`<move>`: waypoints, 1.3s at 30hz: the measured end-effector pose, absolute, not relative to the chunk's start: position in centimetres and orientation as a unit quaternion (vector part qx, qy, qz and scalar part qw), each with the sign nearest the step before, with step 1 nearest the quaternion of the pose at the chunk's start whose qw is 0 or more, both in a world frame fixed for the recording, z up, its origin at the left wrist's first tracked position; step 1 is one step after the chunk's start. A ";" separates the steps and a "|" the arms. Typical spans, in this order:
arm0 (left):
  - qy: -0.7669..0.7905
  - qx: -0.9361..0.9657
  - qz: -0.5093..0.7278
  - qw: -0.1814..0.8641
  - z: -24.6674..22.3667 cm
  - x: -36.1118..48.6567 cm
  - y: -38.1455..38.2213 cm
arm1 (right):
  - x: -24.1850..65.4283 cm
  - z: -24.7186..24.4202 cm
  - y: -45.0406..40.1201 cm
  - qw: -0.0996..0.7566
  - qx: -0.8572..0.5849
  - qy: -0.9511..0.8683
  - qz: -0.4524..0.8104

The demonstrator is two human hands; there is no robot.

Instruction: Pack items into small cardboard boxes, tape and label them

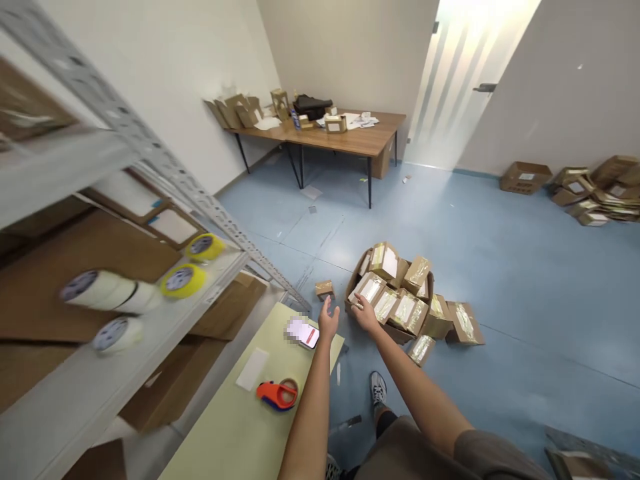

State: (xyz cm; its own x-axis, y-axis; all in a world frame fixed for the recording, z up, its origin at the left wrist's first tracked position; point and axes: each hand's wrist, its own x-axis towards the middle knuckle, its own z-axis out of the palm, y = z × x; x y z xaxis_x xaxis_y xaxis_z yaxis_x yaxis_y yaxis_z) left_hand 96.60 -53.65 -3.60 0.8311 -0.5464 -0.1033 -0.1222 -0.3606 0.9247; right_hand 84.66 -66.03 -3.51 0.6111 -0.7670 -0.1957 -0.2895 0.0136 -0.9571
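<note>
My left hand (pixel 329 320) is raised past the corner of the pale yellow-green table (pixel 220 427), thumb and fingers apart, nothing in it. Just beyond its fingertips a small taped carton (pixel 325 289) appears on the floor. My right hand (pixel 365 313) is likewise open, its fingers pointing toward my left hand. In the picture it overlaps the near left side of a large carton (pixel 350 283) heaped with taped parcels (pixel 409 311); whether it touches them I cannot tell. A phone (pixel 309 336) with a lit screen and an orange tape dispenser (pixel 277 395) lie on the table.
Metal shelving (pixel 185 180) stands close on my left, holding yellow tape rolls (pixel 184 280) and flat cardboard. More parcels (pixel 465 323) lie right of the big carton. A wooden desk (pixel 345 137) stands by the back wall. Cartons (pixel 525 177) are stacked far right.
</note>
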 end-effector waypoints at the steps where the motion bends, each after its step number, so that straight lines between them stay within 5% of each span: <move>1: -0.201 0.797 -0.192 0.536 -2.5 96.8 -51.8 | 85.3 -2.7 -64.6 0.594 -0.680 0.380 -0.199; 9: -0.140 0.792 -0.135 0.578 4.0 94.8 -34.1 | 87.5 1.7 -49.8 0.581 -0.746 0.293 -0.143; 20: 0.003 0.802 -0.094 0.590 4.2 90.1 -14.7 | 88.3 2.1 -33.1 0.501 -0.854 0.137 -0.023; 30: 0.144 0.799 -0.064 0.581 2.0 82.3 -12.4 | 90.2 -3.0 -33.7 0.269 -0.931 0.102 0.224; 39: 0.222 0.778 -0.029 0.586 -1.0 76.4 -15.5 | 88.3 -8.0 -35.0 0.226 -0.931 0.041 0.283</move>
State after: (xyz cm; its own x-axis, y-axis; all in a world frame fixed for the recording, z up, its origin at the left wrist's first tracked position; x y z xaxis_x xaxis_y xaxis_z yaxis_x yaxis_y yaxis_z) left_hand 76.42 -15.49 -0.99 0.8994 0.3115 -0.3066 0.3806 -0.2133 0.8998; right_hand 88.27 -35.00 -8.03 0.8365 0.0516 -0.5456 -0.2042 -0.8945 -0.3978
